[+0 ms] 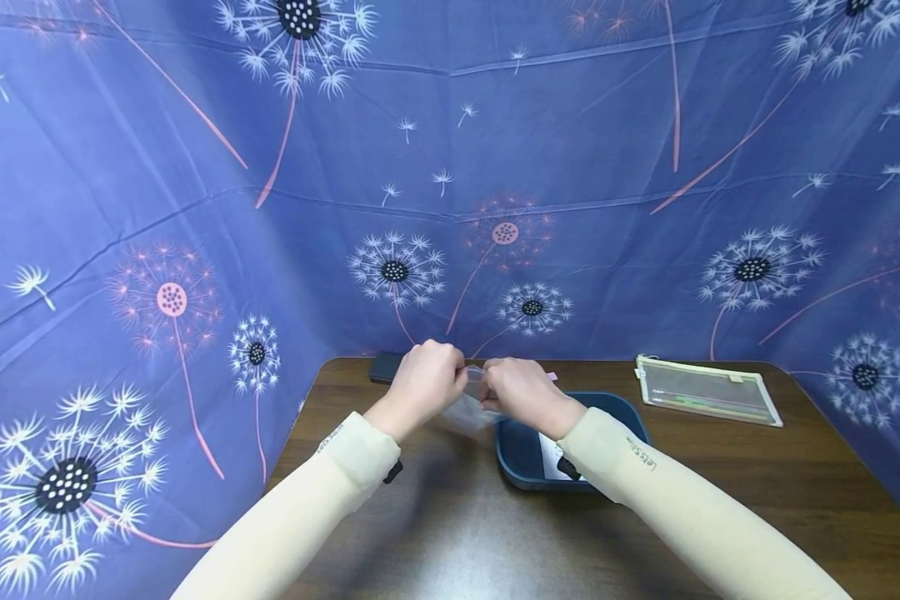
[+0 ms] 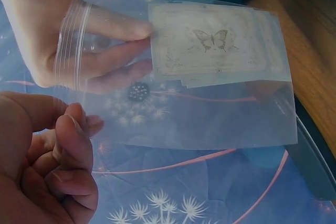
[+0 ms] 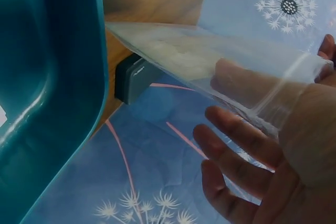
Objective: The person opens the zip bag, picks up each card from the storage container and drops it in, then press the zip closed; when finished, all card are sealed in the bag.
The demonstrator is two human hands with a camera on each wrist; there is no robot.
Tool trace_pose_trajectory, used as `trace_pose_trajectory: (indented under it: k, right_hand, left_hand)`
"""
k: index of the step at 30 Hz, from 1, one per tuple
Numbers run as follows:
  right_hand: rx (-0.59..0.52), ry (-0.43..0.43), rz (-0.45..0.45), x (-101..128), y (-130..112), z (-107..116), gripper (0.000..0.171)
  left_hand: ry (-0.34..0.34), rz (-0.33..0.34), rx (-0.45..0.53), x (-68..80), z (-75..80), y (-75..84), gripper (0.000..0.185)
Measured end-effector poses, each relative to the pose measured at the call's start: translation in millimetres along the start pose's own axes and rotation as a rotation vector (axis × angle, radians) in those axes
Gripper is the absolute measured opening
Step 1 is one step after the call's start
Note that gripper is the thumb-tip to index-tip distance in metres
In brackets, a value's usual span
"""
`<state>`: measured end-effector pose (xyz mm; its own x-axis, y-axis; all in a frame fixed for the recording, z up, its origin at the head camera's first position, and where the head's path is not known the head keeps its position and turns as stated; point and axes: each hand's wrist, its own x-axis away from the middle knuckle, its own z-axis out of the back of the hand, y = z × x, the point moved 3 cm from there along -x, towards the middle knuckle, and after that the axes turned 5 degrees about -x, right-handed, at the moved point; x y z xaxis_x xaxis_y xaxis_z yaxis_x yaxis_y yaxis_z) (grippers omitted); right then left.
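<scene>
A clear zip bag (image 2: 210,114) is held up between both hands, with pale cards (image 2: 210,43) inside, the front one printed with a butterfly. My left hand (image 2: 58,156) pinches the zip edge at one end between thumb and fingers, its other fingers curled. At the other end of the zip edge, my right hand (image 3: 262,145) holds the bag. One right finger shows through the plastic in the right wrist view, while several others spread loosely below. In the head view the left hand (image 1: 429,377) and right hand (image 1: 525,387) are close together over the table.
A blue-green bin (image 1: 504,467) stands under my right hand, with a white item and a black item in it. A mesh zip pouch (image 1: 701,392) lies at the right back. Behind the left hand is a dark box (image 1: 384,367). A dandelion-print cloth (image 1: 585,250) encloses the wooden table (image 1: 450,533).
</scene>
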<state>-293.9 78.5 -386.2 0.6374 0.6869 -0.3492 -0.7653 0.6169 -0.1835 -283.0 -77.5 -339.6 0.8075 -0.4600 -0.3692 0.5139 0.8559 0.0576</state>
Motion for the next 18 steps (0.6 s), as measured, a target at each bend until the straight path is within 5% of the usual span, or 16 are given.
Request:
trace_pose_trajectory:
  k: [9,18]
  right_hand:
    - [-0.097,-0.043,0.003,5,-2,12,0.006]
    - [-0.155,0.046,-0.073,13,7,36,0.005]
  left_hand:
    - [-0.031,0.021,-0.011,2.6,-4.8,-9.3,0.047]
    - [-0.014,0.025,-0.028,3.4,-9.8,-15.6,0.046]
